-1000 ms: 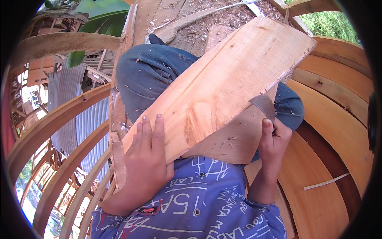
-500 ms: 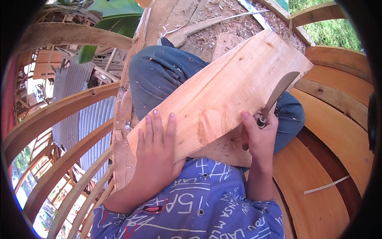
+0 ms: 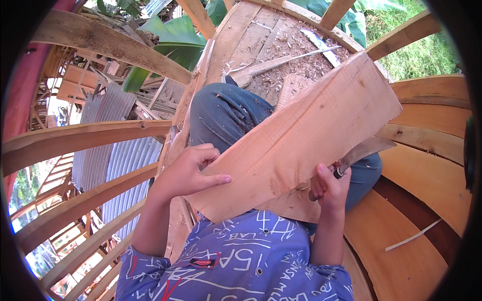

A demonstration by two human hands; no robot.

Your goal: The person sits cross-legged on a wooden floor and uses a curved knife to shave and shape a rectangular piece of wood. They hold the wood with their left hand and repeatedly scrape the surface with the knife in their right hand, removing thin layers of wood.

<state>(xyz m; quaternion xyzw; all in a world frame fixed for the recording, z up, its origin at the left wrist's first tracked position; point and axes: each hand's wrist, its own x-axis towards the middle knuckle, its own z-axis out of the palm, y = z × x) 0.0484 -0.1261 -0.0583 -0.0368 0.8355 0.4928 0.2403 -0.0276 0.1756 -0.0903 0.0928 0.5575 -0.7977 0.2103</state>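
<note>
A wide pale wooden board (image 3: 301, 130) lies slantwise over my crossed legs, its far end up at the right and its near end by my shirt. My left hand (image 3: 188, 168) is closed round the board's left edge near that end, thumb on the top face and fingers curled at the side. My right hand (image 3: 332, 188), at the board's right edge, is wrapped round the handle of a curved-bladed knife (image 3: 370, 149). The blade points right and partly passes behind the board's edge.
Another wood piece (image 3: 295, 204) sits under the board. Ahead, a long wood strip (image 3: 281, 64), a flat metal blade (image 3: 321, 47) and shavings cover the plank floor. Slatted rails (image 3: 95, 133) rise at the left, curved planks (image 3: 422, 173) at the right. A thin stick (image 3: 412, 236) lies there.
My left hand has gone from lying flat on the board to gripping its left edge. The board looks tilted differently. The knife has swung down to the right, from above the board to beside its edge.
</note>
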